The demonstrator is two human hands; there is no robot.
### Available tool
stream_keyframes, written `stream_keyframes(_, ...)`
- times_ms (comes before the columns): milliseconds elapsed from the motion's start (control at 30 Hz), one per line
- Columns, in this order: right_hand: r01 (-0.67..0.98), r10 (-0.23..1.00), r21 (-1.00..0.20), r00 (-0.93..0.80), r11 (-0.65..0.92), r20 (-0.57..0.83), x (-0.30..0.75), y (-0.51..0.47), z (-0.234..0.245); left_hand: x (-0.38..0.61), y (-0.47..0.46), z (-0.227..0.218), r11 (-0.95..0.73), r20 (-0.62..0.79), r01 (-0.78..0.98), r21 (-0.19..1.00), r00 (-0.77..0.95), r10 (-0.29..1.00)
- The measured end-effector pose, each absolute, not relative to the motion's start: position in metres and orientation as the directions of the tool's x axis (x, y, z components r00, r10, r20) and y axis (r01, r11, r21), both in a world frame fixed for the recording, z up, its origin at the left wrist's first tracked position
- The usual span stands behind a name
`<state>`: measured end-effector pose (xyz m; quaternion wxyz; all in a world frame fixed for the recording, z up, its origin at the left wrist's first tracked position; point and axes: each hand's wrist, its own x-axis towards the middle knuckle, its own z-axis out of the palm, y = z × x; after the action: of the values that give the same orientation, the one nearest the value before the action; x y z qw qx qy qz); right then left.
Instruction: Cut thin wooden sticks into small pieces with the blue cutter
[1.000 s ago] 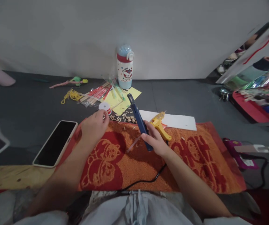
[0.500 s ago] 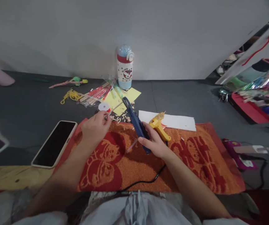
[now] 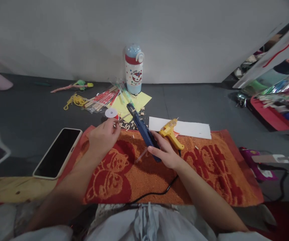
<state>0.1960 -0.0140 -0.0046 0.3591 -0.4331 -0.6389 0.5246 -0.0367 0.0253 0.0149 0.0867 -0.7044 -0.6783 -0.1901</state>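
Observation:
My right hand (image 3: 165, 152) grips a dark blue cutter tool (image 3: 139, 126) by its handles, its head angled up and left. My left hand (image 3: 103, 136) pinches a thin wooden stick (image 3: 124, 116) whose far end reaches the tool's jaws. Both hands hover over an orange and red towel (image 3: 210, 167). Several small cut wood pieces (image 3: 128, 126) lie at the towel's far edge. A yellow glue gun (image 3: 170, 133) rests just right of my right hand, its black cord (image 3: 157, 193) running toward me.
A phone (image 3: 57, 153) lies face up at the left. A white tape roll (image 3: 111, 113), yellow paper (image 3: 139, 100), packets of sticks (image 3: 104, 99) and a bottle (image 3: 133, 69) sit further back. White card (image 3: 192, 129) lies beyond the towel. Craft clutter (image 3: 275, 100) fills the right.
The blue tool's head has swung left and down toward the stick. My left hand has shifted slightly, holding the stick out to the jaws.

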Motion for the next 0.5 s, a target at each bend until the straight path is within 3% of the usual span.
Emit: stream_keyframes(500, 0.212, 0.933, -0.973, -0.360, 0.093, 0.010, 0.1942, -0.0099, -0.0052, -0.0379, 0.0258, 0.0133, -0.114, 0.402, 0.986, 0.121, 0.057, 0.914)
